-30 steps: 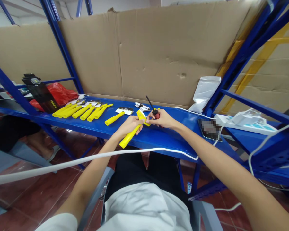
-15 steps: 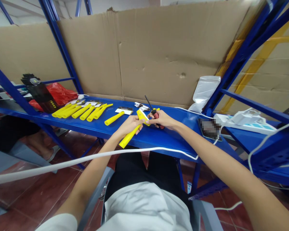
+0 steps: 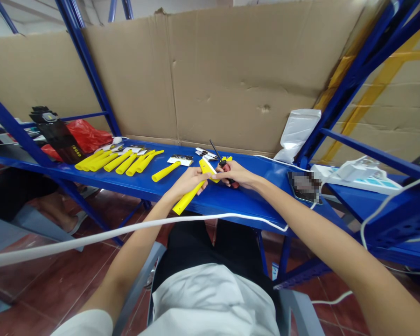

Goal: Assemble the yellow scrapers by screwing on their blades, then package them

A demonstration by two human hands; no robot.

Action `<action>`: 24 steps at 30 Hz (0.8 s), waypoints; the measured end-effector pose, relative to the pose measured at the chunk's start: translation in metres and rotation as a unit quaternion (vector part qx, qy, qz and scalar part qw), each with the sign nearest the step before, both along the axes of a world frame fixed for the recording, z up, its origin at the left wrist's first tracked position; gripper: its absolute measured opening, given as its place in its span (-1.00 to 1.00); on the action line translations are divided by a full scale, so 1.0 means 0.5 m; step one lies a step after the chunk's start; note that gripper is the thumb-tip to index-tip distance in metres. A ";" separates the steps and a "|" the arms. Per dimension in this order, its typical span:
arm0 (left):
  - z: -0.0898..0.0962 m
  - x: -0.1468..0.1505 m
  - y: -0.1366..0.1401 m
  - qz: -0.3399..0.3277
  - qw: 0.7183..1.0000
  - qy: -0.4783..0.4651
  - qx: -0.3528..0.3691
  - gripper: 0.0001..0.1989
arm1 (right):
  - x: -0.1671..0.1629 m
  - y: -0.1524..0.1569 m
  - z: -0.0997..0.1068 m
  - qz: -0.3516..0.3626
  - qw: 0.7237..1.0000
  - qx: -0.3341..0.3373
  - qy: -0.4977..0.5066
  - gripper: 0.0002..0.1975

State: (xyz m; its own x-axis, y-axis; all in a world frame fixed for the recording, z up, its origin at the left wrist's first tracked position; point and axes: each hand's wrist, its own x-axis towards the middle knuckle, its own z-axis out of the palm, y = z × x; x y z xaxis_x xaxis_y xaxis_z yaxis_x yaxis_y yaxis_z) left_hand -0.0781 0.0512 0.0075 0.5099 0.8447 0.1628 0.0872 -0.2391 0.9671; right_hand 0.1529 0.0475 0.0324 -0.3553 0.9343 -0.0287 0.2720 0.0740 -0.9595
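Observation:
My left hand point(image 3: 195, 181) is closed around a yellow-handled tool point(image 3: 186, 201), its handle slanting down towards the front edge of the bench. The tool's wider yellow head, with a white strip, rises beyond my fingers. My right hand point(image 3: 235, 172) is closed on a screwdriver point(image 3: 225, 164) with a red and black handle. The dark shaft points up and away to the left, clear of the tool. My right fingertips reach the tool's head, beside my left fingers. Left of my hands lies another yellow-handled tool point(image 3: 165, 172) with a black-and-white label.
Several more yellow-handled tools point(image 3: 126, 162) lie in a row on the blue bench point(image 3: 266, 200). A red bag point(image 3: 91, 135) and a black box point(image 3: 61, 140) stand at left. A phone point(image 3: 304, 186) and power strip point(image 3: 367, 179) are at right. A white cable point(image 3: 126, 228) crosses in front.
Almost nothing differs. My right hand and the screwdriver have shifted very slightly; both hands keep their hold.

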 end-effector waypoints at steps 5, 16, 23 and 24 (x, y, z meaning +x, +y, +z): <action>0.000 -0.002 0.002 -0.005 1.000 0.014 0.009 -0.59 | 0.001 0.002 -0.003 0.009 0.999 0.035 -0.015 -0.24; 0.010 0.006 -0.006 0.033 0.999 -0.028 -0.031 -0.69 | 0.021 0.036 -0.021 -0.012 0.995 0.097 -0.007 -0.27; 0.019 0.005 -0.009 0.034 0.998 -0.042 -0.033 -0.74 | 0.071 0.087 -0.034 -0.098 0.978 0.155 -0.102 -0.51; 0.020 0.005 -0.009 0.033 0.998 -0.044 -0.031 -0.75 | 0.076 0.090 -0.035 -0.092 0.977 0.157 -0.113 -0.56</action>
State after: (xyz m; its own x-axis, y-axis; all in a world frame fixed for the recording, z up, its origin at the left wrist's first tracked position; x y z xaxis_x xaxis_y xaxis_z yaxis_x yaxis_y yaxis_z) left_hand -0.0754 0.0467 0.0175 0.4391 0.8859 0.1497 0.0157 -0.1742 0.9846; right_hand 0.1911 0.0927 0.0148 -0.1975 0.9572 0.2116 0.5104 0.2847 -0.8114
